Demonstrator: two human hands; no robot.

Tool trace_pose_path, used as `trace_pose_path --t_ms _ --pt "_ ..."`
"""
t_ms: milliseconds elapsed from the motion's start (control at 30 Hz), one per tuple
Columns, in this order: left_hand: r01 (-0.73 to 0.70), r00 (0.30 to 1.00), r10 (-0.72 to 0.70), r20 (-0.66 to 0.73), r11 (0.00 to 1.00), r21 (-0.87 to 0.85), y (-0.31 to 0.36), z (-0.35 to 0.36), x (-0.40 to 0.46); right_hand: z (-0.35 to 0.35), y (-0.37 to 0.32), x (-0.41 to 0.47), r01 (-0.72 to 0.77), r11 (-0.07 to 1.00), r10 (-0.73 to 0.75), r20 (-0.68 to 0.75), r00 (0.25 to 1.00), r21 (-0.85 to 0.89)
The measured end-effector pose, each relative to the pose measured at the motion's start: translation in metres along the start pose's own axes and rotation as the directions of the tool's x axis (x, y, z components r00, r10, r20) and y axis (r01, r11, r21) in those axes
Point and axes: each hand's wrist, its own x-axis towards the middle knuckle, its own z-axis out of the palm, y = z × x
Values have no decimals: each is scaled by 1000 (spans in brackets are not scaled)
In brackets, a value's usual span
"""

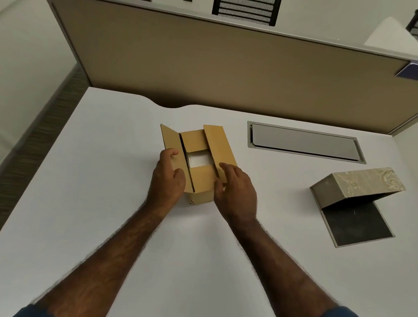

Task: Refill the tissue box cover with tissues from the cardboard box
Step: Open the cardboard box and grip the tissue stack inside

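Observation:
A small brown cardboard box (204,142) stands in the middle of the white desk with its top flaps partly open. White tissues (199,159) show through the gap between the flaps. My left hand (167,177) grips the box's left flap and side. My right hand (235,188) rests on the right flap, fingers curled over its edge. The tissue box cover (359,186), beige with a pale floral pattern, lies to the right with its dark base panel hinged open on the desk.
A grey cable hatch (305,142) is set flush in the white desk (98,199) behind the cover. A tan partition (211,65) closes the desk's far side. The desk's left edge drops to carpeted floor (26,157).

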Motion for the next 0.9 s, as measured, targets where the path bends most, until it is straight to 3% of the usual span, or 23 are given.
trace_pose_path --t_ms 300,600,767,900 --pt "110 990 -104 96 992 -57 -10 6 -30 -29 22 -15 -51 997 57 -112 992 60" --pt "158 976 -144 166 985 -73 -14 1 -54 -57 62 -45 -261 936 309 -194 931 238" --pt "199 957 -157 243 967 -160 -27 -2 -65 -63 86 -70 -297 928 341 -188 921 225" --pt "256 939 -188 288 941 -220 -33 -2 -67 -64 98 -81 -257 962 272 -219 937 97"
